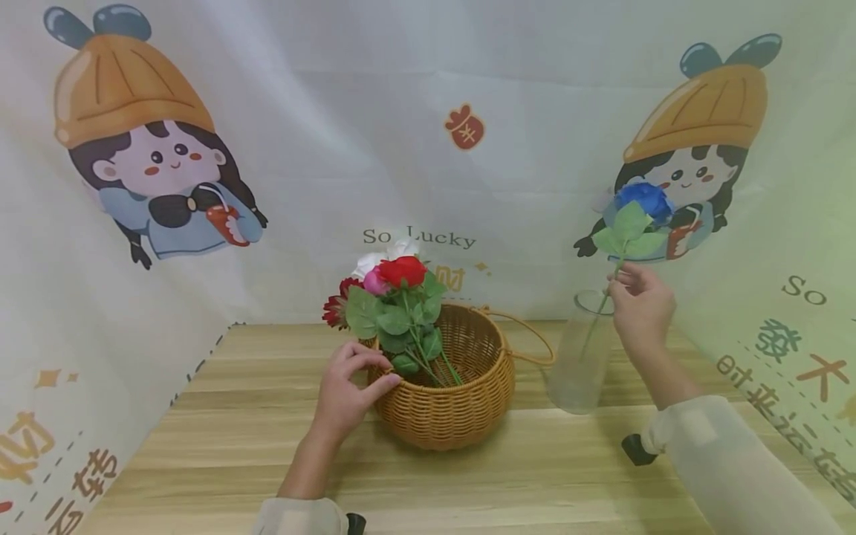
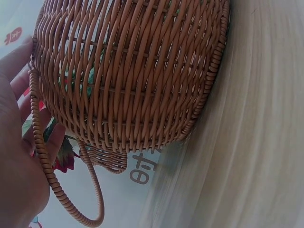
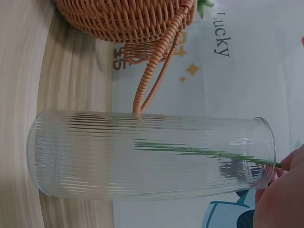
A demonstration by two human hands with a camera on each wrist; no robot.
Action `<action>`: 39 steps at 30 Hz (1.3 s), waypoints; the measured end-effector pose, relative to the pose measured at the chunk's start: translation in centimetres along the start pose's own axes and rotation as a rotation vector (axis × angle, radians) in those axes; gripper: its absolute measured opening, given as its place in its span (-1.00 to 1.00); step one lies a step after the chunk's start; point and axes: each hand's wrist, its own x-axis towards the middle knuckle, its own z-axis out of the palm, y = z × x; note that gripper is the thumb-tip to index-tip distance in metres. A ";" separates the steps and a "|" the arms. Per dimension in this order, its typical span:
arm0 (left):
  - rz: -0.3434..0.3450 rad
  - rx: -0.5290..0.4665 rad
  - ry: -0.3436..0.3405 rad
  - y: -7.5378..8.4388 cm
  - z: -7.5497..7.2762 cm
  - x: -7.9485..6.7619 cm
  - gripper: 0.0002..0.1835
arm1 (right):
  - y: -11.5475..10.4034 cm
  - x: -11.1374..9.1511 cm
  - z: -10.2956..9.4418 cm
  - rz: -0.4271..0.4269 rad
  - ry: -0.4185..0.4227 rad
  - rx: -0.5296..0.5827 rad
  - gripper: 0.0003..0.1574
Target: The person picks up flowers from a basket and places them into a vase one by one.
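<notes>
My right hand (image 1: 643, 305) pinches the green stem of a blue artificial rose (image 1: 645, 202), bloom up and leaves just above the fingers. The stem's lower part slants down inside a tall clear ribbed glass vase (image 3: 156, 183), its end well above the vase bottom. At the near left rim of a round wicker basket (image 1: 444, 420), my left hand (image 1: 342, 390) holds the edge between thumb and fingers. Leaning in that basket are a red rose (image 1: 403, 273), white flowers (image 1: 370, 264), a pink bud (image 1: 376, 281) and a dark red flower (image 1: 334, 312).
The basket's looped handle (image 1: 535, 360) sticks out to the right, close to the vase. Everything stands on a wood-grain table (image 1: 267, 431). A printed cloth (image 1: 321, 148) hangs behind and along both sides.
</notes>
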 end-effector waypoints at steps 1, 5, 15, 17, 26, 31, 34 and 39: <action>-0.002 0.000 0.000 0.0 0.0 0.0 -0.80 | 0.0 -0.1 0.0 -0.008 0.003 -0.013 -0.57; 0.002 0.002 0.002 0.1 0.0 0.0 -0.79 | 0.1 -0.3 0.1 -0.063 0.027 -0.074 -0.58; 0.011 0.005 0.004 0.1 0.0 0.1 -0.79 | 0.0 -0.6 -0.1 -0.092 0.040 -0.148 -0.53; 0.008 0.003 0.002 0.1 0.0 0.1 -0.80 | 0.1 -0.6 -0.1 -0.085 0.035 -0.157 -0.52; -0.012 0.001 0.003 0.2 0.0 -0.1 -0.79 | 0.4 -1.0 -0.1 -0.115 0.025 -0.176 -0.56; -0.005 0.002 0.005 0.2 0.0 -0.1 -0.80 | 0.6 -1.1 -0.1 -0.141 0.048 -0.167 -0.58; -0.006 0.001 0.005 0.1 0.0 -0.1 -0.80 | 0.6 -1.3 -0.1 -0.167 0.061 -0.154 -0.59; 0.000 0.001 0.008 0.0 0.0 -0.1 -0.80 | 0.2 -1.8 0.2 -0.170 0.058 -0.116 -0.62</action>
